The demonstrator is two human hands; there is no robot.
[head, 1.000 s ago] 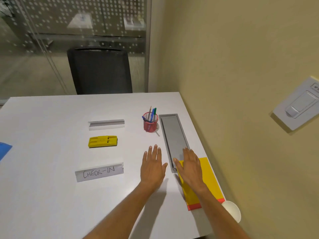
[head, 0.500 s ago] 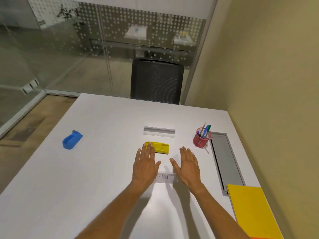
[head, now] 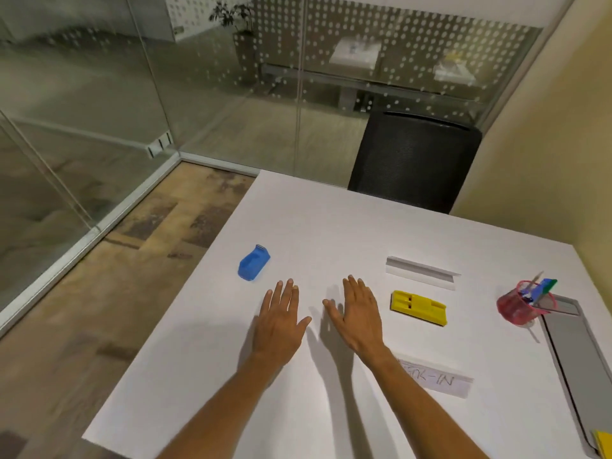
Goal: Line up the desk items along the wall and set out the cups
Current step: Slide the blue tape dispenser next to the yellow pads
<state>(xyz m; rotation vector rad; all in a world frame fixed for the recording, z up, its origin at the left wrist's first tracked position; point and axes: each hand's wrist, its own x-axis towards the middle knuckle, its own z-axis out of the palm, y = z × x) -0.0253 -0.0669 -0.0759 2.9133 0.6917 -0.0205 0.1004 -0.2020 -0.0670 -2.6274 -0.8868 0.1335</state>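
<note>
My left hand and my right hand hover flat and empty over the white desk, fingers spread. A blue plastic item lies just left of and beyond my left hand. To the right of my right hand lies a yellow block, and beyond it a blank folded white sign. Partly under my right forearm is a paper sign reading "CHECK-IN". A pink mesh pen holder with pens stands near the wall. No cups are in view.
A grey cable tray cover is set into the desk along the yellow wall. A yellow folder corner shows at the bottom right. A black chair stands at the desk's far end. Glass partitions enclose the room on the left.
Both hands have swept left across the desk, from the folder by the wall to the middle, near the blue item. The view has turned left with them; the folder and cup have left the frame.
</note>
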